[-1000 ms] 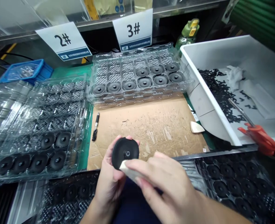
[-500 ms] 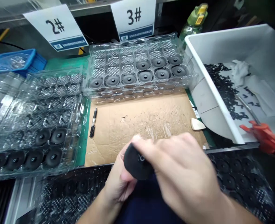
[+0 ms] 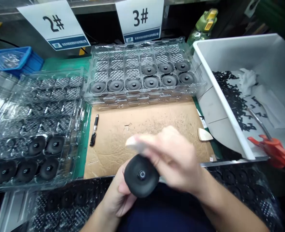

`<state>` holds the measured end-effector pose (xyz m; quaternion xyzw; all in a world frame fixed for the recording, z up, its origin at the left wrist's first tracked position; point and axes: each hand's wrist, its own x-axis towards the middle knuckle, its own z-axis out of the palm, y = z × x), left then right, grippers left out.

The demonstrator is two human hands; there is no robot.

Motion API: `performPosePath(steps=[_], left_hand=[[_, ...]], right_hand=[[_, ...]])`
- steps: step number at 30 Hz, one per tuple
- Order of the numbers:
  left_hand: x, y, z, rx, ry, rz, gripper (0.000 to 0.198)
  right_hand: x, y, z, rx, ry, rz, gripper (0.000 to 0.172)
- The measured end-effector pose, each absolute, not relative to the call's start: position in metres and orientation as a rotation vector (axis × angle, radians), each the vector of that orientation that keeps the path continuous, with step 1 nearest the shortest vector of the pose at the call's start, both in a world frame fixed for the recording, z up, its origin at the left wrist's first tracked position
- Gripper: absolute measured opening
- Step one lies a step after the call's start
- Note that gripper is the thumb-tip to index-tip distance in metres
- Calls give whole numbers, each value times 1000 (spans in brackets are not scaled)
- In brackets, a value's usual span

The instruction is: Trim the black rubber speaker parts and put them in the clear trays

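Note:
My left hand is closed around the edge of a black, rounded-square plastic part, whose dished face with a small ring at its centre points up towards me. Just above the part's upper edge is my right hand, closed and smeared by motion. A blurred greyish sliver shows at its fingertips; I cannot make out what it is. Both hands are over the near edge of a cardboard sheet.
Clear plastic trays holding similar black parts stand behind the cardboard, with another tray at left. A pen lies on the cardboard. At right, a white bin holds small black pieces; orange-handled pliers rest by its near edge.
My right hand has moved off the front of the black part to above its upper edge. More of the part's face now shows, while my left hand keeps hold of it.

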<state>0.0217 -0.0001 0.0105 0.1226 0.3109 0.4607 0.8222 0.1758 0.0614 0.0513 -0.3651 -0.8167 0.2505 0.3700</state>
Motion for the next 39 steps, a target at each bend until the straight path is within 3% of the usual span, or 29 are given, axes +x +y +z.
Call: performPosePath(steps=[6, 12, 26, 30, 35, 39], left_hand=[[16, 9, 7, 101, 419, 974, 57], [11, 14, 0, 53, 350, 958, 54], [4, 16, -3, 76, 321, 979, 54], [3, 11, -10, 415, 550, 1063, 51], [-2, 6, -15, 1384, 1071, 1094, 98], [-4, 4, -13, 1605, 1132, 1047, 106]], right_hand=[[194, 75, -32, -1445, -1932, 895, 26], [184, 50, -92, -1524, -1983, 728, 30], [183, 51, -89, -1498, -1998, 637, 27], [181, 51, -89, -1582, -1917, 524, 29], [181, 44, -73, -1603, -1736, 551, 26], [181, 27, -37, -1498, -1647, 750, 22]])
